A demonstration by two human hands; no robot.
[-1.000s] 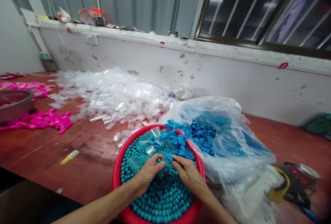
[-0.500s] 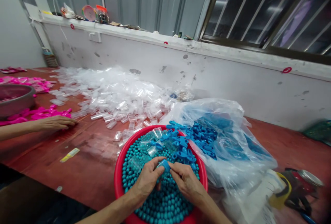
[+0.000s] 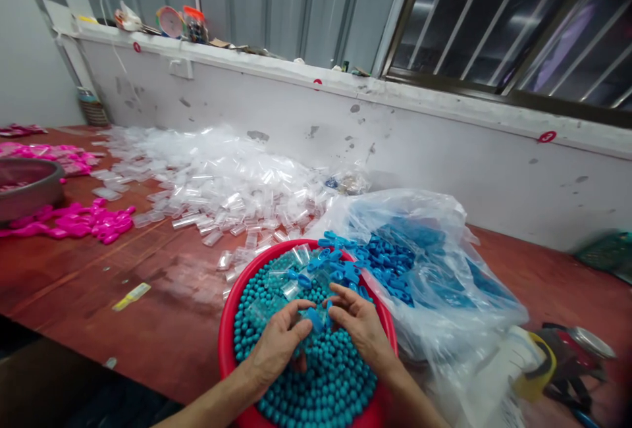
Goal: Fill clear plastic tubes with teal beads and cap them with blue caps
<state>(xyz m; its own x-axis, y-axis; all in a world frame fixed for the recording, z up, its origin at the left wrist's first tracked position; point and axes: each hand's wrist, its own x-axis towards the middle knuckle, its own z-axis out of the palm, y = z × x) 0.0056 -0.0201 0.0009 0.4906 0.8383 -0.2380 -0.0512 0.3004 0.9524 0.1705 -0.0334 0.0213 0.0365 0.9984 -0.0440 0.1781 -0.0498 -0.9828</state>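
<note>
A red basin (image 3: pixel 226 329) at the table's near edge is full of teal beads (image 3: pixel 320 375), with a few clear tubes and blue caps on top. My left hand (image 3: pixel 276 346) and my right hand (image 3: pixel 360 326) meet over the beads. Together they pinch a small clear tube with a blue cap (image 3: pixel 312 317) between the fingertips. Both hands have their fingers curled around this piece.
A clear bag of blue caps (image 3: pixel 419 263) lies right of the basin. A heap of clear plastic tubes (image 3: pixel 217 178) spreads behind it. Pink pieces (image 3: pixel 83 220) and a grey bowl (image 3: pixel 24 184) sit at the left. A tape dispenser (image 3: pixel 557 355) lies at the right.
Another person's hand that reached to the pink pieces half a second ago has gone. My hands stay together over the beads and have shifted slightly on the capped tube.
</note>
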